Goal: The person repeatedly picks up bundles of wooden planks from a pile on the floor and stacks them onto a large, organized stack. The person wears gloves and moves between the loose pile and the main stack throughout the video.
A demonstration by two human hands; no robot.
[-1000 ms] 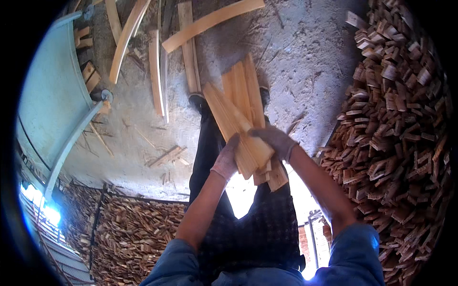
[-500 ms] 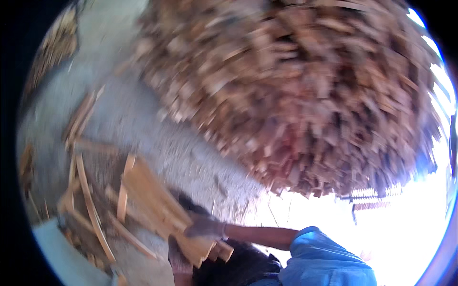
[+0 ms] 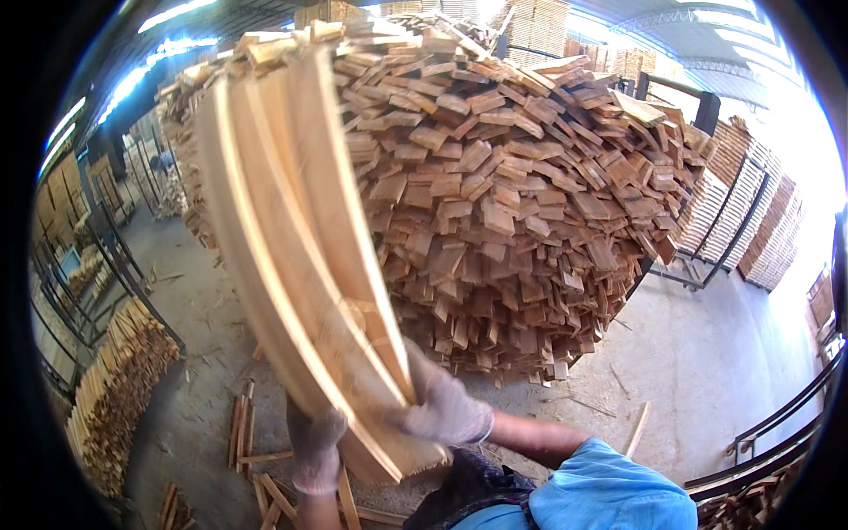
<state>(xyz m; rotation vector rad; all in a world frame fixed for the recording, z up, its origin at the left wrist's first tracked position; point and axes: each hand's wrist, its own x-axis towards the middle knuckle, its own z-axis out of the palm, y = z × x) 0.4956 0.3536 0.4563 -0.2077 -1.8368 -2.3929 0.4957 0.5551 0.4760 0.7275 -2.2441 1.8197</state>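
**A:** That bundle of long wooden slats (image 3: pixel 300 265) is up off the floor now. A second ago you had it pointing down at the concrete; now it stands nearly upright, fanning toward 11 o'clock in front of the big heap of short offcuts (image 3: pixel 530 203).

**B:** Yep, so the gather looks done. Your right hand (image 3: pixel 442 408) is wrapped tight round the bottom end, gloved left hand (image 3: pixel 315 448) closed on its edge at 7 o'clock. Loose slats (image 3: pixel 256 450) lie on the floor below; a stacked row (image 3: pixel 115 397) sits at 8 o'clock.
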